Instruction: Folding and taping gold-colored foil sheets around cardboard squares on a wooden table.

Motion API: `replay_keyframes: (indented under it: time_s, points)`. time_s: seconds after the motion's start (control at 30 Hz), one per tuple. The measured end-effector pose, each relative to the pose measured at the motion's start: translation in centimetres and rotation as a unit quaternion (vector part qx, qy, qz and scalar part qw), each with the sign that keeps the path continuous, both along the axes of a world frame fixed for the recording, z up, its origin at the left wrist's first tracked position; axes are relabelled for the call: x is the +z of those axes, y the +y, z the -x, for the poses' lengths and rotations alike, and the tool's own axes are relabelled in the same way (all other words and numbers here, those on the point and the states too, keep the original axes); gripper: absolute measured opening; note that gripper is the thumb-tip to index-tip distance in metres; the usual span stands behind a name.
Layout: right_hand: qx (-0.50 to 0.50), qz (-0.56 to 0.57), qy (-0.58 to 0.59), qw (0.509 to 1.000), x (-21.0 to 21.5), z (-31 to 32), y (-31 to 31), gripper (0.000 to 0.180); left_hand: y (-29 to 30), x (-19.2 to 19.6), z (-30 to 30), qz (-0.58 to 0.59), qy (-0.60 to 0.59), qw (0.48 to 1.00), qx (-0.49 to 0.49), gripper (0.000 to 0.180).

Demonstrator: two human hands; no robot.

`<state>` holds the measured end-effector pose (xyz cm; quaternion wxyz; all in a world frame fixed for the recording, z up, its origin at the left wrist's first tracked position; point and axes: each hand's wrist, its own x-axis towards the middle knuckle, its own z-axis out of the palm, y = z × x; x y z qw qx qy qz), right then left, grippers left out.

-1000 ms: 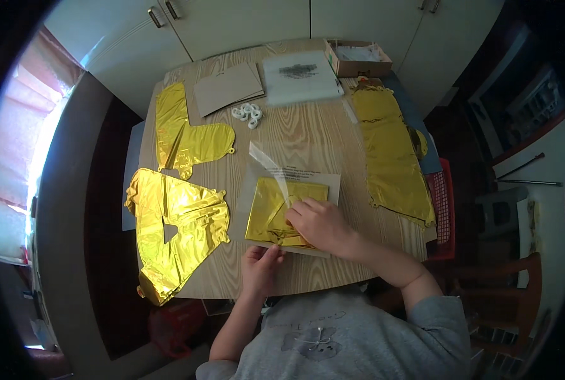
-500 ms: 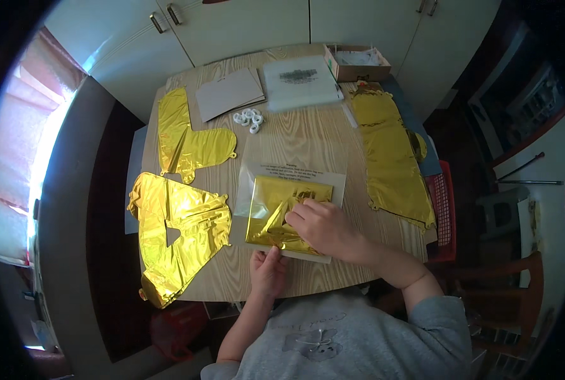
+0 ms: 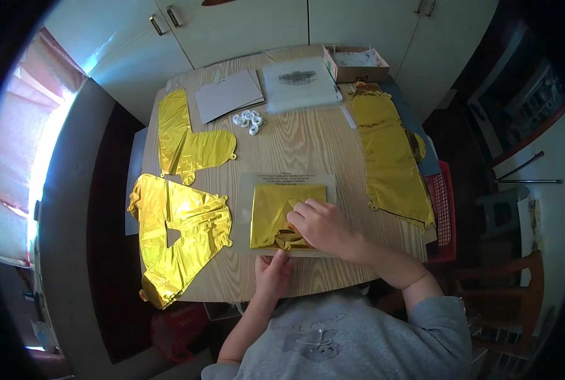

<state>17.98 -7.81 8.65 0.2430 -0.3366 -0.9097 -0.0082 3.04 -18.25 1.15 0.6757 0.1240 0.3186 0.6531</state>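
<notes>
A folded gold foil balloon (image 3: 269, 209) lies in front of me at the table's near edge. Under and around it shows a pale card with a clear plastic bag (image 3: 247, 183); whether the foil is inside the bag or on top, I cannot tell. My left hand (image 3: 274, 273) pinches the near edge of this packet, thumb on top. Over the foil's right part is my right hand (image 3: 323, 225), its fingers curled together; what they grip, if anything, is hidden. To the left lie two flat gold foil balloons, an L-shaped one (image 3: 184, 142) and an A-shaped one (image 3: 197, 218).
Another pile of gold foil balloons (image 3: 390, 152) lies along the right edge. At the back are grey cards (image 3: 228, 95), a stack of clear bags (image 3: 301, 88), a cardboard box (image 3: 358, 71) and several small white rolls (image 3: 254, 128). A red basket (image 3: 444, 212) stands beyond the right edge.
The packet has turned slightly and now lies straighter, its bag drawn closer around the foil. The left hand has shifted a little right and down; the right hand stays over the foil.
</notes>
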Motion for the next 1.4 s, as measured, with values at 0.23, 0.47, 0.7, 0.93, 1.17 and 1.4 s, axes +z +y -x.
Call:
replay_keyframes:
  time_s: [0.23,0.47,0.7,0.93,1.17,1.4]
  points:
    - [0.005,-0.001,-0.014,1.000,0.0,-0.1,-0.4,0.005,-0.3,-0.5,0.2,0.027,0.026,0.999,-0.009,0.019]
    - [0.021,-0.010,-0.028,0.999,0.3,0.2,-0.9,0.005,0.4,0.2,-0.4,0.064,0.050,0.995,0.049,0.016]
    - [0.015,0.008,-0.028,0.999,-0.9,0.4,-1.6,0.008,0.8,0.7,-0.4,0.126,0.104,0.986,0.042,0.007]
    - [0.043,0.055,0.049,0.996,-2.1,-0.2,-2.1,0.029,1.3,0.4,-0.2,0.141,0.127,0.982,0.008,0.009]
    - [0.025,0.031,0.044,0.998,-3.4,-0.4,-2.0,0.035,1.2,0.8,0.1,0.126,0.178,0.975,-0.045,0.013]
    - [0.006,0.039,0.060,0.997,-3.9,0.2,-2.3,0.039,1.6,0.9,1.0,0.155,0.202,0.963,-0.084,0.016]
